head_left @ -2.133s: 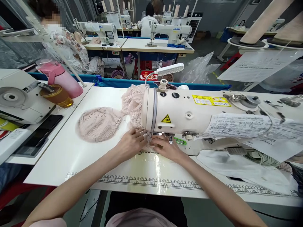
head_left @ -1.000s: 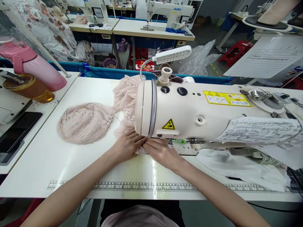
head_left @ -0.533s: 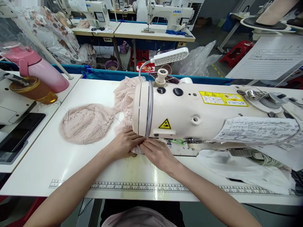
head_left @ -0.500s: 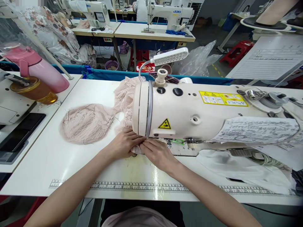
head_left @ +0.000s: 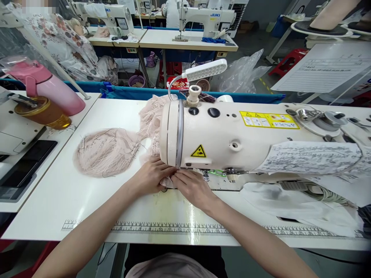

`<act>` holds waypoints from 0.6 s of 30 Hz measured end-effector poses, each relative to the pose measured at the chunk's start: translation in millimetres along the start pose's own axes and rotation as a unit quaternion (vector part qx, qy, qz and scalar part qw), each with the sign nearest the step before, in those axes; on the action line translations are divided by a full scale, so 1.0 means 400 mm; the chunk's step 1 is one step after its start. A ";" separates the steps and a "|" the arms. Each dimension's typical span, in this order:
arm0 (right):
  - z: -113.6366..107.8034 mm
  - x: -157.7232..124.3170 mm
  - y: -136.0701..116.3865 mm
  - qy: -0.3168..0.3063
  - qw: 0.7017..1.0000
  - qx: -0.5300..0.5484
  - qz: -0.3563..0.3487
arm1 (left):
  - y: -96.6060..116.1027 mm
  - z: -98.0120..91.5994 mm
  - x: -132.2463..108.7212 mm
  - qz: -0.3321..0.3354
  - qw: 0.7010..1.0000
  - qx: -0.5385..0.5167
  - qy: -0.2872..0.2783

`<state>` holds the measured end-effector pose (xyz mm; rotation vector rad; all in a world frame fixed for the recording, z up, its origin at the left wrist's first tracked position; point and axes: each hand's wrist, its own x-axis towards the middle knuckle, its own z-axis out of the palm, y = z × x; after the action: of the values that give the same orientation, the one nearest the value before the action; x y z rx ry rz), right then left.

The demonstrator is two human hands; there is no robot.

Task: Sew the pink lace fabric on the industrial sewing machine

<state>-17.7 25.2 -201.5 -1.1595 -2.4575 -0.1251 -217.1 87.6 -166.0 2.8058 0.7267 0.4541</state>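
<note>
Both hands meet at the needle end of a white sewing machine (head_left: pixel 214 135), low under its head. My left hand (head_left: pixel 152 175) presses on pale pink lace fabric (head_left: pixel 165 182), its fingers reaching beneath the machine head. Close against it, my right hand (head_left: pixel 191 187) pinches the edge of the same fabric with bent fingers. The needle and presser foot are hidden behind the head and fingers. More of the gathered pink lace (head_left: pixel 152 116) lies behind and left of the head. A round heap of pink lace pieces (head_left: pixel 107 152) with loose dark threads rests to the left.
At far left stand a pink bottle (head_left: pixel 55 88), an amber jar (head_left: pixel 43 112) and a black phone (head_left: pixel 29 162). A printed ruler (head_left: pixel 162 228) runs along the table's front edge. White cloth (head_left: pixel 301 208) lies at right. A co-worker in a floral garment (head_left: pixel 66 46) sits beyond.
The view has shifted slightly, so the machine appears a little farther left. Both hands stay in nearly the same place on the fabric.
</note>
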 end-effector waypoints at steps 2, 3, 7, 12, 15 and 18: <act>0.002 0.001 0.001 0.002 1.000 0.003 0.004 | 0.004 -0.005 0.003 -0.003 1.000 0.001 -0.003; 0.003 0.001 0.001 0.003 1.000 0.004 0.006 | 0.005 -0.006 0.005 -0.005 1.000 0.002 -0.004; 0.000 0.002 0.003 0.007 1.000 -0.009 0.007 | 0.009 -0.008 0.009 -0.012 1.000 0.011 -0.004; -0.012 0.001 0.009 0.040 0.998 -0.049 0.001 | 0.009 0.000 0.008 -0.006 1.000 0.021 0.015; -0.025 0.000 0.013 0.063 0.995 -0.082 -0.002 | 0.008 0.005 0.007 0.001 0.999 0.018 0.028; -0.036 -0.001 0.015 0.071 0.991 -0.117 0.005 | 0.008 0.008 0.006 0.007 0.999 0.023 0.036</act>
<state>-8.0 25.3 -189.3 -1.2124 -2.3580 -0.4869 -212.7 85.7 -167.4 2.8524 0.7419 0.5491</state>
